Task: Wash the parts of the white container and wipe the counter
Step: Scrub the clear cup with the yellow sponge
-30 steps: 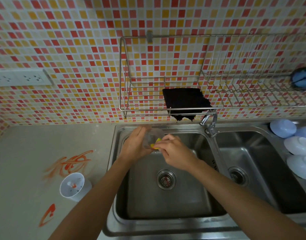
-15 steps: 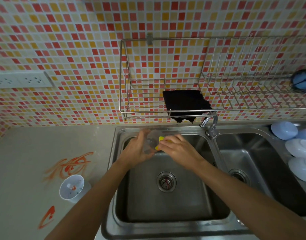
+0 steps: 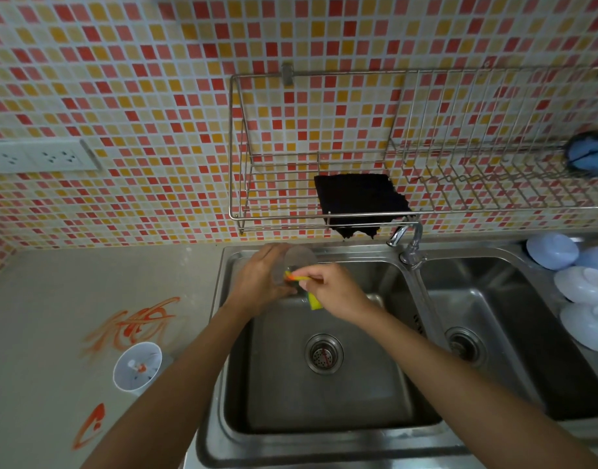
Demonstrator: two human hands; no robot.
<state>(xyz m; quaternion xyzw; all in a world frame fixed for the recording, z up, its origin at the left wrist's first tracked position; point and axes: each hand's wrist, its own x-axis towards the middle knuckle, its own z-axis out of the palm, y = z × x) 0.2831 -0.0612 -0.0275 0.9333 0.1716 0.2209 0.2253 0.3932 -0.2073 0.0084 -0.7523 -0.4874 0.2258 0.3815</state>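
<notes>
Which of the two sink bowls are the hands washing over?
The left sink bowl, the one next to the sauce-smeared counter. Both the left hand and right hand are above it; the right sink bowl has no hands over it.

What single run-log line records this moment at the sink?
step: scrubbing | left hand: holds clear lid | right hand: grips yellow sponge | white container: on counter | sauce smears: unwiped

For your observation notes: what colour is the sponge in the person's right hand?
Yellow, with a green side, in the head view: the sponge is pinched by the right hand.
</notes>
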